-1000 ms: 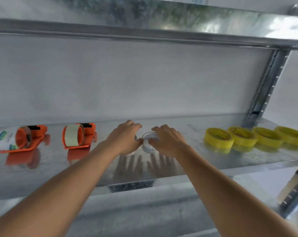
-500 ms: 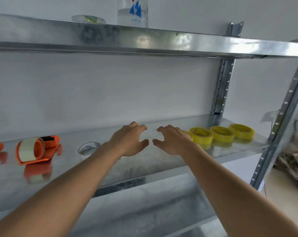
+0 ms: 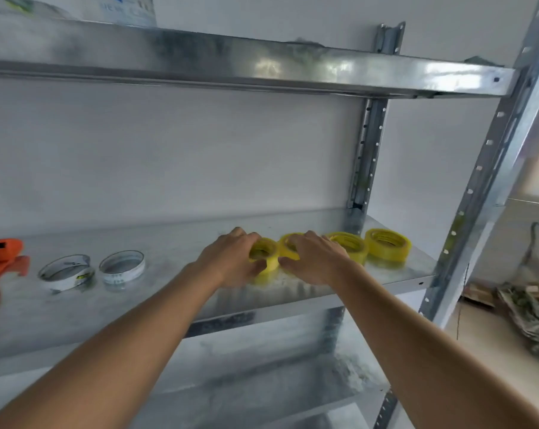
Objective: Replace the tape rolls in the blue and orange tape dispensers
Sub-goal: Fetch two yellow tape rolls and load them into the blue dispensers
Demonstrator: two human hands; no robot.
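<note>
Several yellow tape rolls lie in a row on the right of the metal shelf point(image 3: 385, 280). My left hand point(image 3: 231, 260) curls over the leftmost yellow roll point(image 3: 265, 255), thumb under its near side. My right hand point(image 3: 316, 258) covers the second yellow roll point(image 3: 286, 243), fingers over its top and thumb at its near edge. Two more yellow rolls point(image 3: 348, 244) point(image 3: 387, 244) lie free to the right. An orange tape dispenser point(image 3: 0, 255) shows at the left edge, cut off by the frame. No blue dispenser is in view.
Two empty white tape cores point(image 3: 65, 272) point(image 3: 122, 267) lie on the shelf left of my hands. An upper shelf point(image 3: 262, 66) hangs overhead with a bottle on it. A perforated steel upright point(image 3: 484, 181) stands at the right. Clutter lies on the floor at the far right.
My view and both hands have moved right, away from the cores and the orange dispensers. The hands were spread with nothing in them and have come down on the two leftmost yellow rolls.
</note>
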